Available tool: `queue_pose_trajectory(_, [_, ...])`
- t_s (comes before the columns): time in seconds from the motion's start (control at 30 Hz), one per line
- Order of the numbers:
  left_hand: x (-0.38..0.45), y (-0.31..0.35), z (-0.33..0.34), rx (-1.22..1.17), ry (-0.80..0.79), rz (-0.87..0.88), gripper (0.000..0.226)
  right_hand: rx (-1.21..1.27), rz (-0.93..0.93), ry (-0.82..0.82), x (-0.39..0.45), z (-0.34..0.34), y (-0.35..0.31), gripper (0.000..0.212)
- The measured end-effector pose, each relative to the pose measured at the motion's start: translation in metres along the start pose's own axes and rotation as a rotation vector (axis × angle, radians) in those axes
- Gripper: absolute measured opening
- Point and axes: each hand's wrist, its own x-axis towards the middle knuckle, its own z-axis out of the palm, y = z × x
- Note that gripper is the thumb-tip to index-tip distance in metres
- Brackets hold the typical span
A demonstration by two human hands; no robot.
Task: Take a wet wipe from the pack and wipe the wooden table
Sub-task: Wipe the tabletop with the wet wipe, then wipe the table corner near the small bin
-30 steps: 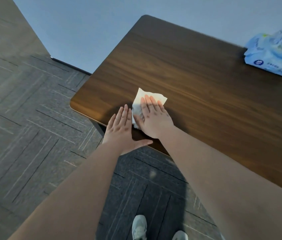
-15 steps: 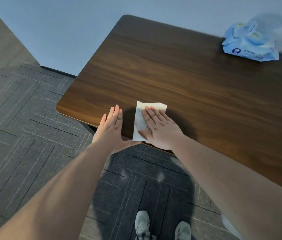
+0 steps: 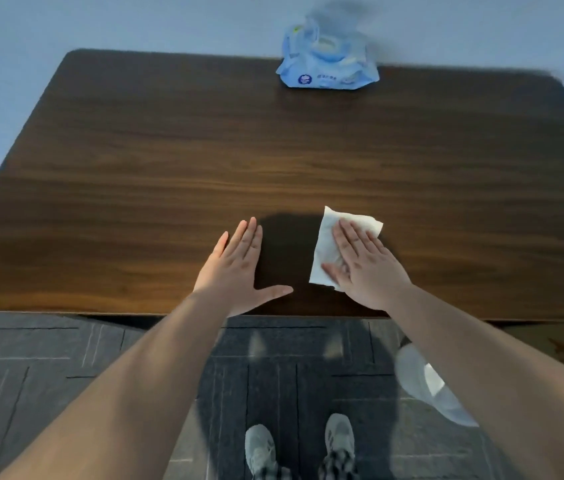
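Note:
A dark wooden table (image 3: 169, 161) fills the middle of the view. A white wet wipe (image 3: 325, 247) lies flat on it near the front edge. My right hand (image 3: 367, 268) presses flat on the wipe, fingers together and covering its right part. My left hand (image 3: 239, 268) rests flat on the bare wood to the left of the wipe, fingers straight and thumb spread, holding nothing. A light blue wet wipe pack (image 3: 325, 62) sits at the table's far edge, against the wall, its lid up.
A pale wall (image 3: 135, 22) stands right behind the table. Dark grey carpet tiles (image 3: 31, 375) cover the floor in front. My two shoes (image 3: 301, 445) are below the front edge. A white object (image 3: 425, 382) shows under my right forearm.
The view has swung from the table's left corner to its middle. My right hand has slid the wipe rightward along the front edge, and my left hand followed, now farther apart from it.

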Motion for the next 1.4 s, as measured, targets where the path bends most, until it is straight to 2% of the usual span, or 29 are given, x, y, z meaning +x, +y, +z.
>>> queue_pose_trajectory(0.33, [0.09,0.169,-0.014,0.049,-0.035,0.284,0.107,0.11,0.388,-0.014,-0.077,0.022,0.161,0.078])
queue_pose_trajectory(0.8, [0.177,0.371,-0.023,0.074,0.022,0.522,0.096,0.22,0.718,0.033,-0.145,0.055,0.324,0.08])
queue_pose_trajectory(1.1, [0.202,0.472,-0.019,0.091,0.056,0.65,0.089,0.283,0.876,0.104,-0.192,0.072,0.386,0.078])
queue_pose_trajectory(1.27, [0.207,0.518,-0.013,0.079,0.081,0.67,0.082,0.335,0.806,0.241,-0.235,0.088,0.393,0.058])
queue_pose_trajectory(1.4, [0.212,0.554,-0.01,0.067,0.071,0.739,0.079,0.347,0.784,0.321,-0.26,0.114,0.392,0.061])
